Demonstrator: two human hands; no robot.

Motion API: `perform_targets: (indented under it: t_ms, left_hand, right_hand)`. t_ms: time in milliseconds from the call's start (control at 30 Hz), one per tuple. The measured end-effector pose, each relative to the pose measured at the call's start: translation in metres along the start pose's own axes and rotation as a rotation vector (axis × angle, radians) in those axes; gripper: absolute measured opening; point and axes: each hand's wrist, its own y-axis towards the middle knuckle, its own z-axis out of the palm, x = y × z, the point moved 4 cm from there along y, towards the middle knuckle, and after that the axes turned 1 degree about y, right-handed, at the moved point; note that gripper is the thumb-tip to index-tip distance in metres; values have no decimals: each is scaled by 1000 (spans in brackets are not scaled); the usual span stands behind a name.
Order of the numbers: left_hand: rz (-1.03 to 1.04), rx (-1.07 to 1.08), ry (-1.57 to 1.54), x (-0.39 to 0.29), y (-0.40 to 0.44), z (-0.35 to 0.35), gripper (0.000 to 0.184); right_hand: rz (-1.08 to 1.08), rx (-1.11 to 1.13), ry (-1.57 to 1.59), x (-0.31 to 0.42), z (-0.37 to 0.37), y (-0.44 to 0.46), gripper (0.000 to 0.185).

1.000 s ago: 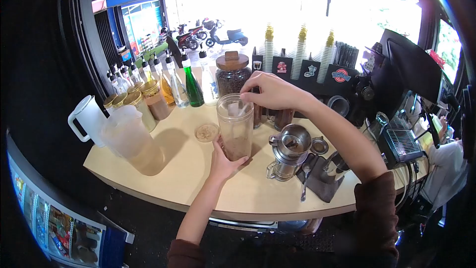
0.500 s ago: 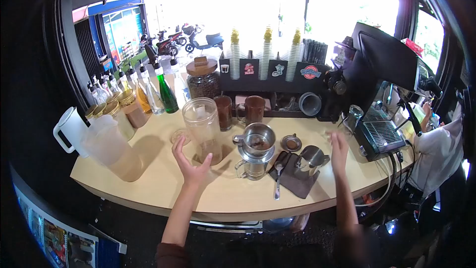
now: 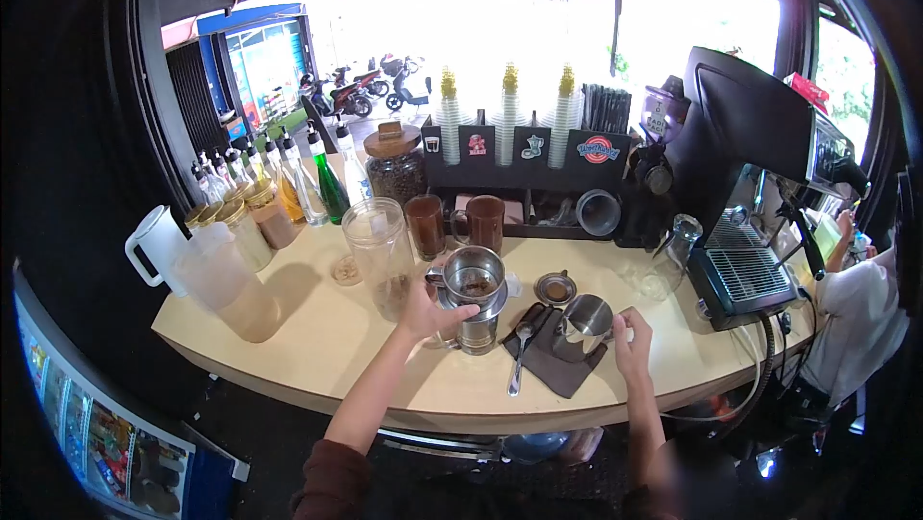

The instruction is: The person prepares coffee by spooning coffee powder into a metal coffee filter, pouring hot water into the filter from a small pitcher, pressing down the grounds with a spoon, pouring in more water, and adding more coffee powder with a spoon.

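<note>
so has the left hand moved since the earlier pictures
Yes, to the right: judged against the wooden-lidded jar, the left hand has gone from the tall clear jar to the metal cup.

Bottles (image 3: 330,188) are standing beside jars (image 3: 244,239), cups (image 3: 509,126) are rising from a rack (image 3: 567,179), and scooters (image 3: 348,102) are standing outside.

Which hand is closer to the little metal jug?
Right. The right hand is at the handle side of the jug; the left hand is farther off, left of it, at the metal filter.
</note>
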Motion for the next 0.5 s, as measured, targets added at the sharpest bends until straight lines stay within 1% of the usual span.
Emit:
perform_targets:
  t_ms: [100,233,300,333,400,433,500]
  left_hand:
    - [-88,27,33,1,-5,0,84]
    - [-52,-26,-32,3,-10,3,83]
    - [-36,-35,-69,4,-11,5,80]
    - [-36,-43,-81,4,-13,6,80]
    - [-130,3,-176,2,-16,10,77]
    - [-97,8,-183,3,-18,10,75]
    - [-141,-3,-199,5,-21,10,75]
  right_hand:
    - [-31,-14,21,0,-1,-1,19]
    - [24,0,52,-7,0,-6,21]
    - [132,28,165,-11,1,-8,23]
    - [128,36,153,-12,-1,-9,23]
    - [219,66,400,-13,4,-8,23]
    - [261,81,418,0,3,-7,21]
    - [282,96,453,-7,4,-9,21]
